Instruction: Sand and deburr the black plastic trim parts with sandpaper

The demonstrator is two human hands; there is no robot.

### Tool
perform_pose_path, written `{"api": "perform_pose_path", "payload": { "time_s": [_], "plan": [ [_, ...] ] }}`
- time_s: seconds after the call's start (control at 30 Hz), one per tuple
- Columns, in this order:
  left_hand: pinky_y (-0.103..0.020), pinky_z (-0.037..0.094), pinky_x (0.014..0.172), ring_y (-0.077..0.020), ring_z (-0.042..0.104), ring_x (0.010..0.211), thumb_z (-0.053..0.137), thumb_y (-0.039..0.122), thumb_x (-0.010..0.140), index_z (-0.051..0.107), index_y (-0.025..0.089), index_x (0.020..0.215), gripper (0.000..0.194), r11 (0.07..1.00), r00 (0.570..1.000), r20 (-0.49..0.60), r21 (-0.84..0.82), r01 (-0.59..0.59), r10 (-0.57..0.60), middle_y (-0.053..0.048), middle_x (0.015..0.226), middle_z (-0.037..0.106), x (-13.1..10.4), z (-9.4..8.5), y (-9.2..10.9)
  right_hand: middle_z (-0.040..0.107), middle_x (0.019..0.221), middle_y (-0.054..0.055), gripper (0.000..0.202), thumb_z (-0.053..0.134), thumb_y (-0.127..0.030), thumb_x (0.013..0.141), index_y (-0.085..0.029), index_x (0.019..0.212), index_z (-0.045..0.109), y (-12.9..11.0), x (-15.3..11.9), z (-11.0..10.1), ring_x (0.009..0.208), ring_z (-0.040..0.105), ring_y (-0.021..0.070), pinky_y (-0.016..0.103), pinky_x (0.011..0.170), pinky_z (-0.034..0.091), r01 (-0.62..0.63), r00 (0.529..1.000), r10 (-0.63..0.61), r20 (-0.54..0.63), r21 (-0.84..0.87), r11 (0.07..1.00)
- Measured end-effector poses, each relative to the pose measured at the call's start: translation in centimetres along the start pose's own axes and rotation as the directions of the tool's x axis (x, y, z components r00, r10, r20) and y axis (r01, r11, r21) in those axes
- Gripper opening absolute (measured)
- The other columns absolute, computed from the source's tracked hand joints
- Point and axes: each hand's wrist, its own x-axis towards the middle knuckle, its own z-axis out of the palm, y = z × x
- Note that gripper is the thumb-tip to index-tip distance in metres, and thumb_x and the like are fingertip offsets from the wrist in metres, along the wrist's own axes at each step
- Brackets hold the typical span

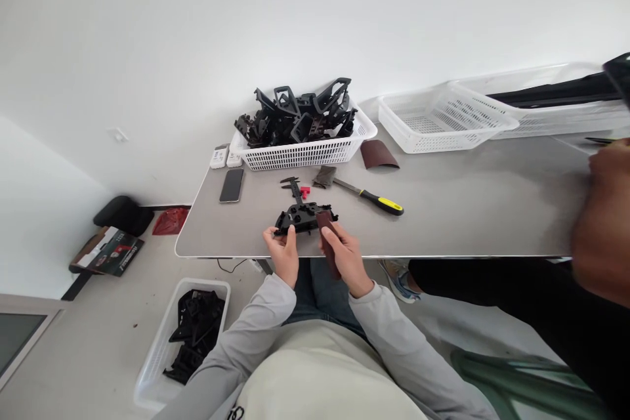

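A black molded plastic part lies at the table's front edge, its left end gripped by my left hand. My right hand is closed around a folded strip of brown sandpaper, whose upper end overlaps the part's right side. Behind the part lies a black caliper, with a small red piece beside it. A file with a black and yellow handle points toward a crumpled grey scrap. The fingertips of both hands are partly hidden.
A white basket heaped with black parts stands at the back, near a phone and brown sandpaper sheet. Another white basket is to its right. A floor bin holds black parts. A co-worker's arm reaches in at right.
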Motion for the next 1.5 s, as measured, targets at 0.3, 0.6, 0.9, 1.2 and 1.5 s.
{"api": "perform_pose_path", "payload": {
  "time_s": [0.3,0.6,0.9,1.2,1.5],
  "plan": [
    [-0.034,0.052,0.078,-0.0142,0.066,0.076,0.063,0.054,0.074,0.035,0.024,0.095,0.046,0.987,0.992,-0.068,-0.127,0.101,-0.110,0.000,0.083,0.060,0.9,-0.4,-0.4,0.056,0.056,-0.003,0.040,0.063,-0.060,0.071,-0.021,0.083,0.060,0.6,0.5,-0.3,0.049,0.049,0.0137,0.027,0.046,0.042,-0.210,0.970,0.227,-0.092,0.163,0.964],
    [-0.035,0.051,0.084,-0.0128,0.068,0.077,0.072,0.043,0.071,0.048,0.021,0.096,0.041,0.899,0.956,-0.020,-0.346,0.269,-0.294,-0.001,0.085,0.068,1.8,-0.1,0.8,0.060,0.059,-0.002,0.047,0.064,-0.062,0.069,-0.019,0.089,0.060,1.9,1.8,-0.1,0.050,0.054,0.0136,0.027,0.048,0.045,-0.259,0.953,0.287,-0.094,0.235,0.937],
    [-0.040,0.049,0.088,-0.0226,0.067,0.088,0.084,0.022,0.051,0.068,0.012,0.081,0.035,0.826,0.832,0.295,-0.185,0.533,-0.471,-0.007,0.086,0.071,1.4,2.0,0.7,0.058,0.055,-0.003,0.044,0.064,-0.060,0.070,-0.019,0.084,0.061,1.9,1.8,0.3,0.047,0.051,0.0112,0.024,0.047,0.041,-0.290,0.951,0.307,-0.024,0.271,0.918],
    [-0.041,0.051,0.088,-0.0193,0.068,0.079,0.083,0.021,0.051,0.069,0.013,0.080,0.033,0.839,0.820,0.368,-0.160,0.520,-0.438,-0.006,0.083,0.072,1.7,1.9,0.6,0.058,0.056,-0.003,0.052,0.059,-0.058,0.074,-0.016,0.105,0.062,1.0,2.0,0.1,0.047,0.049,0.0111,0.024,0.046,0.039,-0.281,0.959,0.279,0.051,0.298,0.912],
    [-0.043,0.047,0.095,-0.0230,0.067,0.094,0.081,0.027,0.059,0.068,0.013,0.079,0.028,0.826,0.837,0.327,-0.220,0.519,-0.439,-0.007,0.084,0.072,1.5,1.9,0.4,0.061,0.089,0.005,0.043,0.054,-0.053,0.082,-0.021,0.109,0.066,0.4,1.4,-1.5,0.063,0.055,0.0139,0.029,0.056,0.048,-0.038,0.998,0.042,0.053,-0.081,0.996]
  ]
}}
